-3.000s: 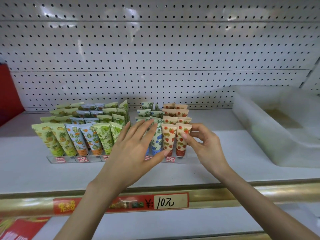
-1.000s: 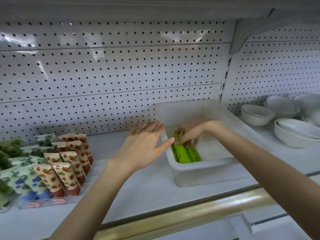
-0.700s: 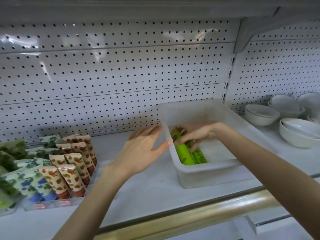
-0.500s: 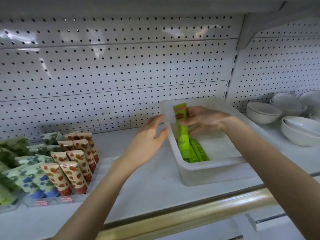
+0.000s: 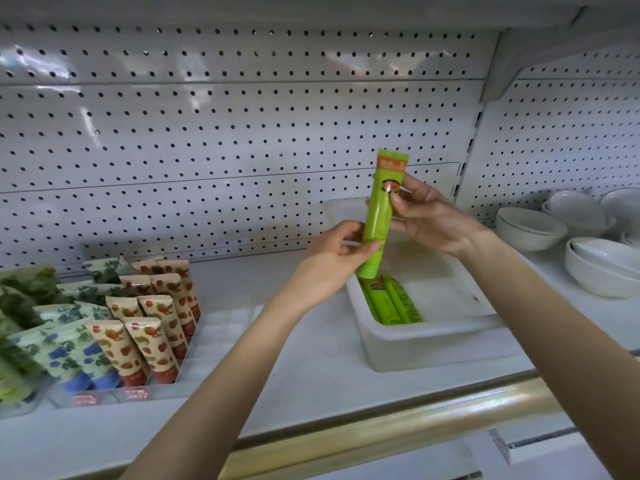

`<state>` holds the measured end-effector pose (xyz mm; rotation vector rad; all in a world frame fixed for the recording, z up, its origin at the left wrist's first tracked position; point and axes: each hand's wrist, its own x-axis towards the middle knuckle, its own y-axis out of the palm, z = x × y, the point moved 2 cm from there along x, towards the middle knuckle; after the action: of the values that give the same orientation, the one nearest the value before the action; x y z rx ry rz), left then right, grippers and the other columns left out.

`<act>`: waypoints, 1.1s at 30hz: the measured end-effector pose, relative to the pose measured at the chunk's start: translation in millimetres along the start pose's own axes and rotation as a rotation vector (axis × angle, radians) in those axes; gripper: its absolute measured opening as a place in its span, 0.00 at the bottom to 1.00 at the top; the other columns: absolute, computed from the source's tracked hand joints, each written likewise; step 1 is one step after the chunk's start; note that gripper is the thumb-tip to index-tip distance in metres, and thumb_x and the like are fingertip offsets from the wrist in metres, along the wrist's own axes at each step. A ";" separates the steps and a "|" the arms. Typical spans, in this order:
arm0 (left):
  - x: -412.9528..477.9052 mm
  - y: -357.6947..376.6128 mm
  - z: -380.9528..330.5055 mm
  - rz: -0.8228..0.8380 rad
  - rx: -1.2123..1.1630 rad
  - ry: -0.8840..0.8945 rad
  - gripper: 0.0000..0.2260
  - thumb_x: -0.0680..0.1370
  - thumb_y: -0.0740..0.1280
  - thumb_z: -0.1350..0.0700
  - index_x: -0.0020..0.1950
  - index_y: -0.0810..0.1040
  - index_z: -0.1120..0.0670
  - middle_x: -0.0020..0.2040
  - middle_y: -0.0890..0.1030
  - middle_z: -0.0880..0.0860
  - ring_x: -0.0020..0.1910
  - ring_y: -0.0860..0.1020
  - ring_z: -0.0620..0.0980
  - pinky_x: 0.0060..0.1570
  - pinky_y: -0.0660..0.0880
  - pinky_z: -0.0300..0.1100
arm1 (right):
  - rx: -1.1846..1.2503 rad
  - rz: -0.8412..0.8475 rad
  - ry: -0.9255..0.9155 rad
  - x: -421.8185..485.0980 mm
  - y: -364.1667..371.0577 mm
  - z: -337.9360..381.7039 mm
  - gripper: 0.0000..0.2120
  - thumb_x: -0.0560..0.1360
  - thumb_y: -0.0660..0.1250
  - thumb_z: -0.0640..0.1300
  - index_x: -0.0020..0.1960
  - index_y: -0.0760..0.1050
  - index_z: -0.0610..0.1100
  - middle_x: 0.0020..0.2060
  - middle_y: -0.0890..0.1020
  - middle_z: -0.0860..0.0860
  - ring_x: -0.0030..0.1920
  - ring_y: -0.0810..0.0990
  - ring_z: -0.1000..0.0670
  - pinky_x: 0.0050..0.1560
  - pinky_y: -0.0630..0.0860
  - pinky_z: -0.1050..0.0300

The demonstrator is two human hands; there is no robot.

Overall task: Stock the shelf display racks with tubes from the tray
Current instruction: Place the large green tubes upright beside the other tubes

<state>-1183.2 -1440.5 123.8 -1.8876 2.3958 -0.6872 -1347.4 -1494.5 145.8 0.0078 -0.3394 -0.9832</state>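
Bright green plastic tube (image 5: 381, 216) held upright above translucent white plastic tray (image 5: 433, 341), pinched low by left hand (image 5: 332, 258), gripped higher by right hand (image 5: 429, 216).

Held tube (image 5: 379, 216): lime green, orange band up top. Tray tubes (image 5: 391, 303): same green, orange marks. Tray (image 5: 433, 344): milky white. Strawberry tubes (image 5: 152, 337): cream w/ red print, red caps. Pegboard (image 5: 207, 133): white, dark holes. Bowls (image 5: 530, 228): white. Rail (image 5: 415, 420): gold.

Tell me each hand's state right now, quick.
Left hand: grips the green tube near its lower end.
Right hand: pinches the same green tube higher up.
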 end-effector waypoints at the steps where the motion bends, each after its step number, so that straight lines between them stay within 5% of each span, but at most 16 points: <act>1: 0.3 1.0 -0.6 0.001 0.001 0.007 0.11 0.76 0.67 0.57 0.57 0.76 0.58 0.49 0.79 0.50 0.42 0.79 0.42 0.41 0.74 0.28 | 0.024 0.004 -0.014 0.0 -0.5 0.6 0.22 0.56 0.81 0.48 0.49 0.82 0.51 0.43 0.84 0.52 0.50 0.83 0.52 0.48 0.80 0.58; 14: -2.8 0.3 -9.0 -0.023 0.059 0.006 0.11 0.73 0.70 0.49 0.51 0.78 0.53 0.46 0.81 0.51 0.45 0.81 0.51 0.50 0.78 0.51 | 0.049 0.034 0.026 0.5 5.7 -0.6 0.22 0.56 0.81 0.52 0.48 0.82 0.49 0.44 0.84 0.51 0.48 0.83 0.51 0.45 0.80 0.58; 18: -9.8 -8.4 -11.8 -0.030 -0.068 0.033 0.04 0.74 0.70 0.53 0.47 0.77 0.49 0.43 0.81 0.49 0.43 0.81 0.49 0.47 0.80 0.48 | 0.017 -0.133 0.093 2.3 -1.4 1.3 0.21 0.71 0.65 0.59 0.57 0.77 0.46 0.51 0.80 0.51 0.54 0.79 0.50 0.50 0.79 0.56; 21: -13.8 -20.3 -12.7 -0.056 -0.171 0.051 0.07 0.74 0.69 0.56 0.48 0.75 0.47 0.44 0.80 0.51 0.40 0.80 0.46 0.42 0.80 0.42 | -0.457 -0.351 0.331 3.1 -14.9 -18.5 0.12 0.79 0.61 0.47 0.59 0.72 0.43 0.54 0.79 0.49 0.55 0.78 0.47 0.45 0.79 0.53; 24: -17.8 -30.6 -8.3 -0.097 -0.205 0.045 0.11 0.74 0.69 0.57 0.52 0.73 0.46 0.47 0.80 0.56 0.41 0.80 0.48 0.41 0.80 0.41 | -1.141 -0.115 0.861 -6.9 -21.3 -47.8 0.12 0.78 0.64 0.46 0.57 0.69 0.40 0.55 0.77 0.44 0.51 0.78 0.47 0.39 0.79 0.53; 26: -21.7 -36.3 -0.9 -0.122 -0.202 0.030 0.11 0.74 0.69 0.58 0.54 0.73 0.48 0.47 0.80 0.56 0.41 0.80 0.47 0.38 0.79 0.37 | -1.136 -0.012 1.079 -15.8 -21.1 -54.7 0.16 0.77 0.65 0.50 0.55 0.70 0.38 0.52 0.77 0.43 0.50 0.78 0.47 0.40 0.79 0.53; 33: -34.1 -46.9 22.1 -0.192 -0.205 -0.037 0.13 0.74 0.68 0.59 0.57 0.73 0.52 0.46 0.80 0.51 0.39 0.80 0.40 0.38 0.77 0.32 | -0.900 0.067 1.044 -19.5 -17.9 -53.4 0.11 0.78 0.64 0.39 0.59 0.71 0.37 0.50 0.79 0.43 0.49 0.81 0.45 0.44 0.81 0.52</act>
<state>-1124.5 -1424.3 111.4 -2.2104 2.3643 -0.4223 -1356.7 -1496.3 86.9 -0.2960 1.0609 -0.8717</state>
